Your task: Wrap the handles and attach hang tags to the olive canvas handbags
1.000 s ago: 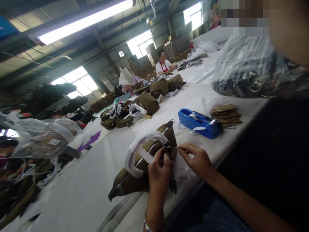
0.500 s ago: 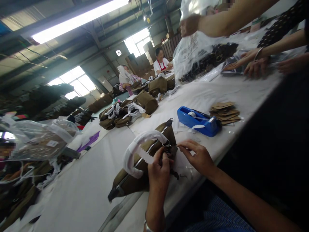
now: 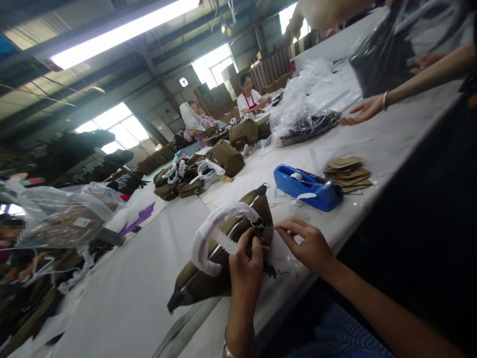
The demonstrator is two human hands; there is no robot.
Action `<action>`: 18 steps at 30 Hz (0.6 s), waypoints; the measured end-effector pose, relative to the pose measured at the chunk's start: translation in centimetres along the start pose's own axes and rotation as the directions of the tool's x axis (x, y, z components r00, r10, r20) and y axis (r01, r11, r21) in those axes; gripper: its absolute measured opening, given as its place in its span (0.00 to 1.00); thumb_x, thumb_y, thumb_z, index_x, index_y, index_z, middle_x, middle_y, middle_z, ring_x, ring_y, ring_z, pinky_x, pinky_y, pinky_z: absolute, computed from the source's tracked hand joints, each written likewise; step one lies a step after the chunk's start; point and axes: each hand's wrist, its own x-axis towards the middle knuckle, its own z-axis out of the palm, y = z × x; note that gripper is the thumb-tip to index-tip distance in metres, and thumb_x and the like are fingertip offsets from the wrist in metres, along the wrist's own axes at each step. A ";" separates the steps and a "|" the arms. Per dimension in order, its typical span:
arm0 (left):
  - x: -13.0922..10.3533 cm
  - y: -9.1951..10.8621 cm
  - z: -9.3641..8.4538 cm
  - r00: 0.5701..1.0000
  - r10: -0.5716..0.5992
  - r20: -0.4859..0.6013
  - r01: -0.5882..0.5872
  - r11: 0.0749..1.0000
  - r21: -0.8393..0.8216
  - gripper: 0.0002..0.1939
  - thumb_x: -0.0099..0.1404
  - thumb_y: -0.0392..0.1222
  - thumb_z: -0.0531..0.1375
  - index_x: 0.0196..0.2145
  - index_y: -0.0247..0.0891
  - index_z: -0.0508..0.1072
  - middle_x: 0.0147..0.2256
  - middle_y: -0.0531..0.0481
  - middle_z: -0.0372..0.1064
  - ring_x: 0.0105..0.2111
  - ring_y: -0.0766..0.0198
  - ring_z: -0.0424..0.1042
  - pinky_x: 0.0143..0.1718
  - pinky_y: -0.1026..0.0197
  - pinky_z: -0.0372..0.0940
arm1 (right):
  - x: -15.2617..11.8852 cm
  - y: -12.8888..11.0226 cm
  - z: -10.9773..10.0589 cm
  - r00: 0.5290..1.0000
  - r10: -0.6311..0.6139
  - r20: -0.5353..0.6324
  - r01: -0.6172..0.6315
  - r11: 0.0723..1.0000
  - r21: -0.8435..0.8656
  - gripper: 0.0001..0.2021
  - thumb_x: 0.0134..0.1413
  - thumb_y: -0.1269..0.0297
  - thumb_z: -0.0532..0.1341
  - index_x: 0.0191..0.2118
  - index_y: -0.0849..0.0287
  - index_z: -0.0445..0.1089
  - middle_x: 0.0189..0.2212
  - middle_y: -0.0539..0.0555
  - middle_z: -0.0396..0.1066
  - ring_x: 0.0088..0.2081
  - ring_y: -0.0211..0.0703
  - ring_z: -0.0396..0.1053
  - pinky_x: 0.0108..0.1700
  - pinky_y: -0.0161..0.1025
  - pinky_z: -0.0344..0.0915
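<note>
An olive bag [image 3: 208, 283] with metal zippers lies tilted on the white table, its handle [image 3: 203, 238] wrapped in white material. My left hand [image 3: 248, 253] is closed at the bag's right end, around a dark beaded chain [image 3: 260, 238] hanging near the handle's metal ring. Just right of it, my right hand [image 3: 305, 243] pinches something thin and small by the ring, too small to make out. A blue tape dispenser [image 3: 307, 189] stands beyond my right hand, with a stack of brown paper pieces [image 3: 348, 174] beside it.
More olive bags [image 3: 225, 158] lie farther back on the table [image 3: 130, 288]. Plastic-wrapped goods [image 3: 305, 124] are at the back right, near another person's outstretched hand [image 3: 363, 110]. Bags in clear plastic [image 3: 74, 219] are piled at left. Two people sit beyond the table.
At upper right, the raised clear plastic has come down and other people's arms have shifted; a grey plastic-wrapped item now shows there. My hands have barely moved.
</note>
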 end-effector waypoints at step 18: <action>0.1 0.1 0.1 1.000 0.006 -0.012 -0.007 0.999 -0.052 0.21 0.68 0.50 0.59 0.52 0.36 0.76 0.34 0.44 0.82 0.29 0.58 0.81 0.32 0.62 0.74 | -0.5 0.3 0.4 1.000 0.020 0.015 -0.021 1.000 0.020 0.06 0.66 0.68 0.60 0.42 0.55 0.76 0.38 0.52 0.76 0.39 0.41 0.75 0.42 0.37 0.71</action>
